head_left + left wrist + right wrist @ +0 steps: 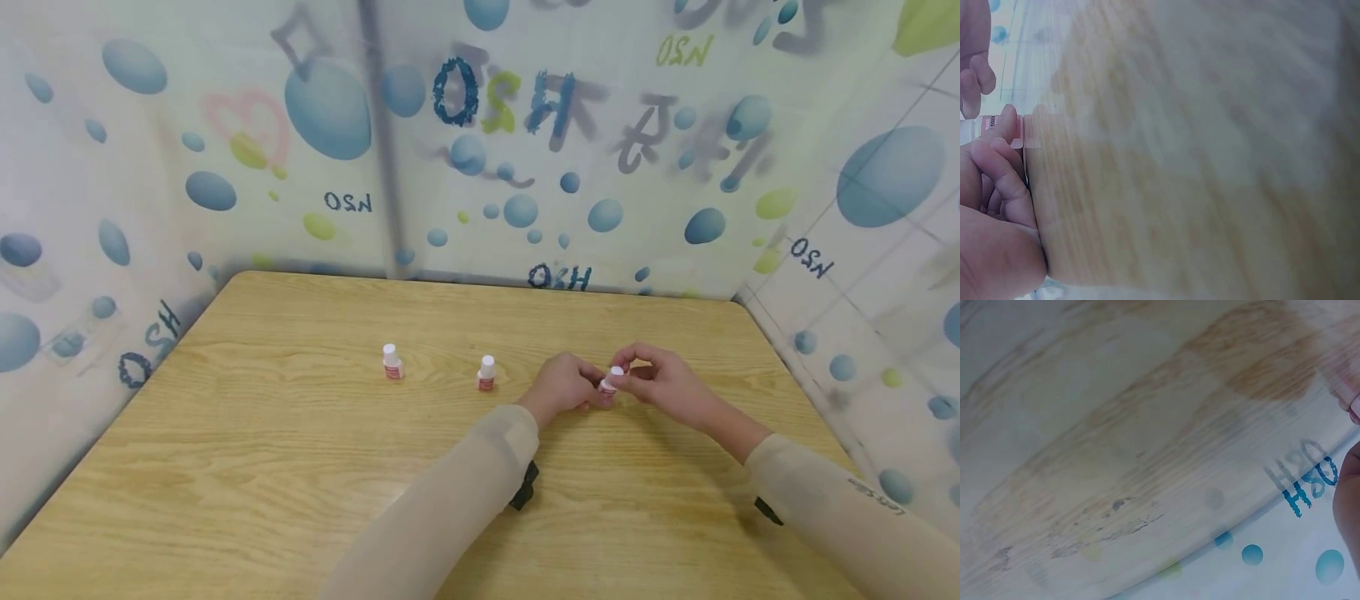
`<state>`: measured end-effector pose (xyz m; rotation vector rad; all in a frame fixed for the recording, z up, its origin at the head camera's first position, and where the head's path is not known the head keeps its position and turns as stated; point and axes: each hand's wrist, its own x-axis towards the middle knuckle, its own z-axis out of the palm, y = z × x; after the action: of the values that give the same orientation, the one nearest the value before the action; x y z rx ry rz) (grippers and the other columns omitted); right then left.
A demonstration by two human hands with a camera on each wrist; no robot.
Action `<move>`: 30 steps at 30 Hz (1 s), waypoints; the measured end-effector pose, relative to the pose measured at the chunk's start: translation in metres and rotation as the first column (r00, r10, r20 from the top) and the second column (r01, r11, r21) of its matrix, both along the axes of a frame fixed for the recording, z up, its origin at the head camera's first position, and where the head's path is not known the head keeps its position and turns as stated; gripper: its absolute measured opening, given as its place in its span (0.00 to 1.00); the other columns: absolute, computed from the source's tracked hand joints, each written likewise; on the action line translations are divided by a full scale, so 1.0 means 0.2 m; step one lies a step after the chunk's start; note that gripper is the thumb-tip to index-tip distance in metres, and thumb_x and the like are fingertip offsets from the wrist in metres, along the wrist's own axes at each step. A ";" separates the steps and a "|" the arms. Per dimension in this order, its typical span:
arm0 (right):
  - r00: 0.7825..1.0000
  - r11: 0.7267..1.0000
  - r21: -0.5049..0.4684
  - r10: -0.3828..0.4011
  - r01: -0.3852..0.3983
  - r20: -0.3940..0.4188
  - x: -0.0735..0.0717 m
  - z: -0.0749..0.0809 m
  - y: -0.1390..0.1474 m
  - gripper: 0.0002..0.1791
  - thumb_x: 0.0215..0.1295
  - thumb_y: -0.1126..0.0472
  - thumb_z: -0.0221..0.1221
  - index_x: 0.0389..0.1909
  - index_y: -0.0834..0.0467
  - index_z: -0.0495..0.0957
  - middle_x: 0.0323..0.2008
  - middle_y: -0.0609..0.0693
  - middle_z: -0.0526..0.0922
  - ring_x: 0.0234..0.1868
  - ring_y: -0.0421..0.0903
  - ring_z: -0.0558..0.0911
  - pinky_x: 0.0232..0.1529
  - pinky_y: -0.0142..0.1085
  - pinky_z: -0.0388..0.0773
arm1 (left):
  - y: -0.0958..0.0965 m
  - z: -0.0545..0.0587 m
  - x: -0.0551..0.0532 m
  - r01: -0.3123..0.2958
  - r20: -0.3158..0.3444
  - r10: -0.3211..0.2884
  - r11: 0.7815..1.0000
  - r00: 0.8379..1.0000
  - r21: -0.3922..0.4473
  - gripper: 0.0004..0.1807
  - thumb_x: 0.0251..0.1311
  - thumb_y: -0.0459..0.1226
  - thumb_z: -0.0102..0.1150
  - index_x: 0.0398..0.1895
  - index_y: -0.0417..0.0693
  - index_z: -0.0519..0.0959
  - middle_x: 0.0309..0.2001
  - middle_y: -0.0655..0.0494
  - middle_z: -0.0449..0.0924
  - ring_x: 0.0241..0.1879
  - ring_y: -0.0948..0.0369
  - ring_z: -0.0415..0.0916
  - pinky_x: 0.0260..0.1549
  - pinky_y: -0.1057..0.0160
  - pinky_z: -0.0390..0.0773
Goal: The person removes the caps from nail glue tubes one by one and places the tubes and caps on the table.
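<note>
My left hand (566,387) holds a small white bottle (608,384) with a red-and-white label, low on its body at the right side of the table. In the left wrist view, the thumb and fingers of that hand wrap the labelled bottle (990,125), which stands on the tabletop. My right hand (663,387) is at the bottle's white cap (617,372), its thumb and forefinger pinching it. Only a sliver of the right hand (1349,506) shows at the edge of the right wrist view.
Two similar capped bottles stand upright to the left, one nearer bottle (487,373) and one farther bottle (392,362). The wooden table (300,450) meets a patterned curtain (465,208) at its back edge.
</note>
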<state>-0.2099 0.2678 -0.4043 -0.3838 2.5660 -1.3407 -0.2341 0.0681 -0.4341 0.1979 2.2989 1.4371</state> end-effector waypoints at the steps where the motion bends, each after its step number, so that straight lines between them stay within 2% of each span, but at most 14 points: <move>1: 1.000 1.000 -0.006 0.010 -0.010 -0.005 0.00 0.00 0.00 0.16 0.75 0.56 0.66 0.57 0.60 0.78 0.48 0.56 0.77 0.32 0.44 0.80 0.28 0.33 0.72 | 0.00 0.00 0.00 -0.002 0.006 0.002 1.000 1.000 0.003 0.16 0.58 0.40 0.81 0.49 0.52 0.92 0.39 0.64 0.89 0.23 0.65 0.75 0.27 0.69 0.76; 4: 0.999 0.999 -0.013 0.043 -0.043 -0.027 0.00 0.00 0.01 0.15 0.76 0.62 0.63 0.59 0.62 0.79 0.50 0.58 0.76 0.28 0.46 0.78 0.27 0.34 0.72 | 0.00 0.01 0.00 -0.003 0.015 0.003 1.000 1.000 0.002 0.16 0.58 0.40 0.81 0.50 0.52 0.92 0.40 0.63 0.89 0.24 0.66 0.75 0.27 0.70 0.77; 6: 0.998 0.998 -0.005 0.055 -0.055 -0.030 -0.01 0.00 0.01 0.17 0.77 0.62 0.63 0.62 0.61 0.78 0.51 0.58 0.75 0.29 0.48 0.78 0.27 0.33 0.72 | 0.00 0.01 0.00 -0.008 0.021 0.007 1.000 1.000 0.004 0.16 0.58 0.40 0.81 0.50 0.52 0.92 0.41 0.63 0.89 0.24 0.65 0.75 0.27 0.70 0.77; 10: 0.999 0.998 0.050 0.038 -0.038 -0.004 -0.01 0.00 0.00 0.22 0.76 0.54 0.66 0.64 0.59 0.78 0.51 0.57 0.76 0.38 0.48 0.82 0.32 0.33 0.76 | -0.01 0.03 0.02 -0.007 0.006 0.007 1.000 1.000 0.017 0.15 0.58 0.40 0.81 0.49 0.52 0.92 0.40 0.62 0.89 0.25 0.65 0.75 0.28 0.70 0.75; 15: 1.000 0.991 0.133 0.001 -0.002 0.012 -0.02 0.00 -0.02 0.23 0.72 0.47 0.69 0.58 0.56 0.82 0.50 0.56 0.82 0.44 0.47 0.82 0.37 0.34 0.78 | -0.03 0.03 0.03 0.006 -0.019 -0.005 1.000 1.000 0.022 0.14 0.59 0.41 0.80 0.47 0.52 0.93 0.35 0.61 0.88 0.25 0.64 0.74 0.27 0.70 0.73; 20: 1.000 0.991 0.136 -0.001 0.001 0.001 -0.02 0.00 -0.02 0.20 0.73 0.50 0.68 0.58 0.56 0.83 0.53 0.57 0.84 0.47 0.49 0.84 0.37 0.34 0.79 | -0.02 0.03 0.02 0.007 -0.006 -0.007 1.000 1.000 0.011 0.13 0.59 0.42 0.79 0.47 0.53 0.93 0.34 0.63 0.88 0.23 0.64 0.74 0.28 0.70 0.72; 30: 0.992 0.990 0.111 0.099 -0.091 -0.073 -0.02 0.00 0.00 0.15 0.77 0.60 0.64 0.60 0.58 0.84 0.60 0.62 0.85 0.52 0.53 0.85 0.39 0.34 0.81 | 0.01 -0.02 -0.03 0.000 0.034 0.000 1.000 0.999 -0.020 0.12 0.58 0.40 0.81 0.44 0.54 0.93 0.31 0.63 0.86 0.22 0.62 0.74 0.28 0.66 0.74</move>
<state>-0.2138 0.2687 -0.4051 -0.5414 2.6324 -1.1716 -0.2409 0.0710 -0.4378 0.1663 2.2851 1.4060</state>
